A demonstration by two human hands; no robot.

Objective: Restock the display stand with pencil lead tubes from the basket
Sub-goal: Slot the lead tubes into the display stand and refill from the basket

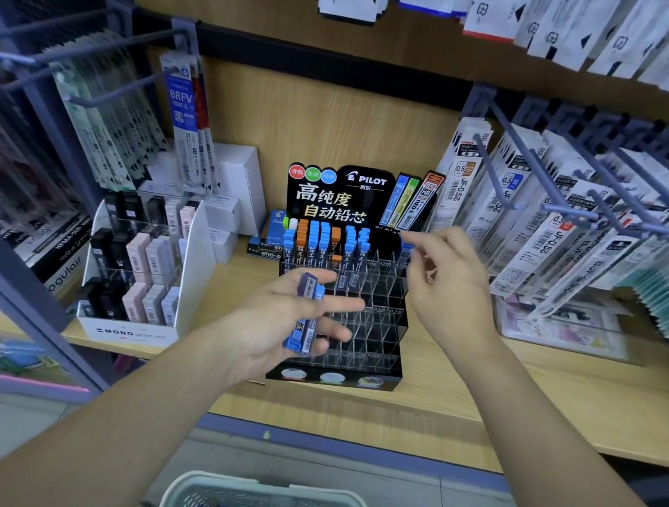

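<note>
Restocking is mid-step: right hand pinches a blue-capped lead tube over the display stand's far-right cells, left hand lies open cradling spare tubes, basket nearest, so the next move probably means lowering it upright into an empty cell.

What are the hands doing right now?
Left hand: open, palm up, carrying blue lead tubes.
Right hand: pinching one blue-capped tube at the display stand.
</note>
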